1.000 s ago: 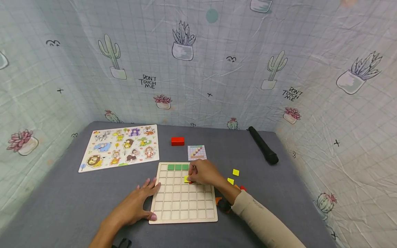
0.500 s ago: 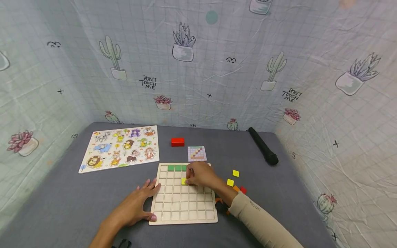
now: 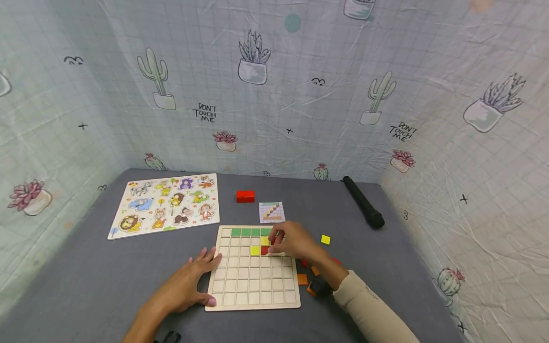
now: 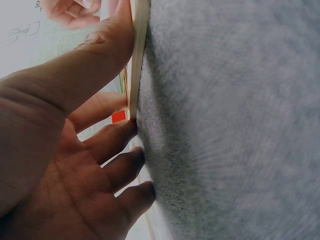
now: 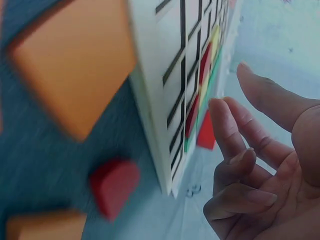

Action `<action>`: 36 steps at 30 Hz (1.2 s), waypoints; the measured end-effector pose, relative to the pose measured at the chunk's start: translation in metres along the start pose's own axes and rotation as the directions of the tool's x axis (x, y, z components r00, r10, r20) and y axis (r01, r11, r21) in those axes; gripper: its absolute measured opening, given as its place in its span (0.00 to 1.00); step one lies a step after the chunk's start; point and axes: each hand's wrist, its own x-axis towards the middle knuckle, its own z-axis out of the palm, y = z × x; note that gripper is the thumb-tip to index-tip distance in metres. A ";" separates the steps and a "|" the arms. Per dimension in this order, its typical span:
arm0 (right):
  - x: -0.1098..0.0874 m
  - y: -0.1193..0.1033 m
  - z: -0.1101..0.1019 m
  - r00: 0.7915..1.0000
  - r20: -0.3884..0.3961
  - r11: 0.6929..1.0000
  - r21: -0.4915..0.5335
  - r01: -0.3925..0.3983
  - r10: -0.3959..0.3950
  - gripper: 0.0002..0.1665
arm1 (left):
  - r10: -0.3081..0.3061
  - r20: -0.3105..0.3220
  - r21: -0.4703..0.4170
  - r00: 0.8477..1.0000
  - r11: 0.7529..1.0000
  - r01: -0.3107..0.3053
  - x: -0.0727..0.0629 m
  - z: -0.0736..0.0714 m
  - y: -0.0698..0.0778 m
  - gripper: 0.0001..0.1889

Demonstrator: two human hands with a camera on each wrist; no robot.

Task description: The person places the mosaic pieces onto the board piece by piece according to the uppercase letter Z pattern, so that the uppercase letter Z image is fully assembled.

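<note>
A wooden grid board (image 3: 243,286) lies on the table with green square tiles (image 3: 246,232) along its top row. Below them are a yellow tile (image 3: 255,250), a red piece (image 3: 264,250) and another yellow tile (image 3: 265,240). My right hand (image 3: 296,242) hovers over the board's upper right and hides some cells. In the right wrist view its thumb and index finger stand apart with nothing between them. My left hand (image 3: 188,283) rests at the board's left edge, thumb and fingers spread and touching it, as the left wrist view also shows.
Loose orange tiles (image 3: 302,279), red pieces and a yellow tile (image 3: 325,239) lie right of the board, partly under the right forearm. Behind it are a patterned card (image 3: 271,213) and a red block (image 3: 245,196). An animal puzzle (image 3: 167,205) lies back left, a black microphone (image 3: 363,202) back right.
The right hand has set the yellow tile into a cell left of the red piece and let go. It has then moved right, uncovering more tiles. The left hand has stayed put.
</note>
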 end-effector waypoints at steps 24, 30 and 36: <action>-0.062 0.037 -0.027 0.984 -0.094 0.972 -0.164 -0.166 0.152 0.16 | -0.003 -0.012 -0.001 1.000 1.000 0.003 -0.001 0.000 0.000 0.58; -0.064 0.038 -0.019 0.980 -0.113 0.955 -0.232 -0.186 0.163 0.18 | -0.005 -0.010 -0.002 1.000 1.000 0.005 -0.001 0.000 0.000 0.57; -0.063 0.037 -0.015 0.986 -0.086 0.960 -0.231 -0.157 0.140 0.18 | -0.010 -0.005 -0.004 1.000 1.000 0.010 0.000 0.001 -0.001 0.57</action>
